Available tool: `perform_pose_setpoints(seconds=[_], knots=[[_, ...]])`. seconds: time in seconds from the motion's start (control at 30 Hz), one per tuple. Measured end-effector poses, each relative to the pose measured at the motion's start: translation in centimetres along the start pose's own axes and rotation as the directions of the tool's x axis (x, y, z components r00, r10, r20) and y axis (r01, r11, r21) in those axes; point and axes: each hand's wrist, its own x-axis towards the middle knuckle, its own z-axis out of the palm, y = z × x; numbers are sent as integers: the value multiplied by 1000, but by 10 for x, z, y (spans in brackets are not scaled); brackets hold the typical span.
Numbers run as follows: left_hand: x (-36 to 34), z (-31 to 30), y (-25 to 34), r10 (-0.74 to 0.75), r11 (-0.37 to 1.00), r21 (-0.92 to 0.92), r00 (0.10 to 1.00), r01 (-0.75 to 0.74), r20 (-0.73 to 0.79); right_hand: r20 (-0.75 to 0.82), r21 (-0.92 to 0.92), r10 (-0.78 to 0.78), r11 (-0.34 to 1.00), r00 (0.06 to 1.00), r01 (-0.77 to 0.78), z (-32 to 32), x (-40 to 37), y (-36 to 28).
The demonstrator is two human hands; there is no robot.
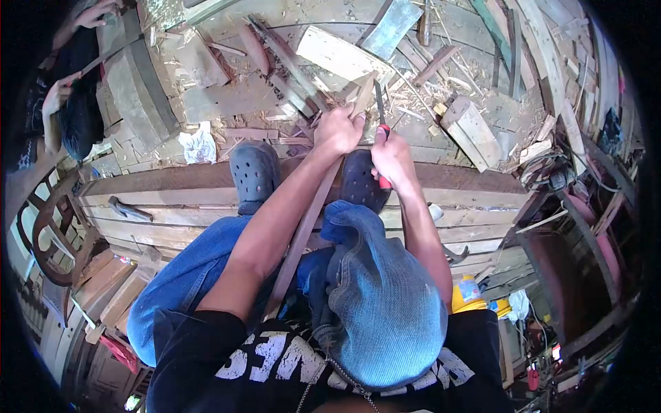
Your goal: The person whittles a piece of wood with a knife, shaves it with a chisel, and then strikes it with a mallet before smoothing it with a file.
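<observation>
My left hand (338,129) is closed around a long wooden strip (303,237), which runs from my lap up between my shoes. The strip's far end lies near a pale board (344,55) on the floor. In my right hand (394,158) is a red-handled tool with a narrow dark blade (380,104), my fingers wrapped round its handle. The blade points away from me, close alongside the strip's right edge near its tip. Dark clogs (255,172) with holes are on my feet, either side of the strip.
Wood shavings and offcuts cover the floor, with a wooden block (472,131) to the right. Crumpled white paper (198,143) lies left. Another person's hand (58,95) grips a long tool at far left. A yellow container (468,294) stands right of me.
</observation>
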Motion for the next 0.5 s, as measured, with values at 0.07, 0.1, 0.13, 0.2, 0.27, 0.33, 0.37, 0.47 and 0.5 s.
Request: perform_pose_setpoints(seconds=[0.07, 0.1, 0.13, 0.2, 0.27, 0.33, 0.37, 0.47, 0.5], knots=[[4, -1, -2, 20, 1000, -18, 1000, -20, 6, 7, -10, 8, 1000, 1000, -8, -1, 0, -3], [3, 0, -4, 37, 999, -35, 999, -36, 16, 9, -13, 16, 1000, 1000, -16, -1, -1, -3], [2, 1, -4, 34, 999, -37, 999, -33, 22, 12, -49, 16, 999, 1000, -15, -1, -1, -3], [7, -1, -4, 48, 998, -36, 998, -47, 29, 15, -85, 6, 996, 1000, -4, 0, 5, -11], [6, -2, -6, 44, 999, -35, 998, -42, 39, 12, -80, 15, 997, 1000, -14, 4, 8, -15], [3, -1, -5, 28, 998, -55, 999, -25, 39, -4, -107, 21, 994, 1000, -21, 9, 12, -8], [6, -2, -4, 32, 998, -55, 999, -30, 35, -25, -134, 5, 991, 1000, -8, 11, 16, -8], [4, -1, -7, 28, 998, -59, 999, -26, 30, -30, -121, -17, 993, 999, 13, 14, 16, -8], [3, 2, -10, 28, 998, -61, 999, -26, 36, -35, -137, -21, 990, 999, 16, 15, 15, -6]])
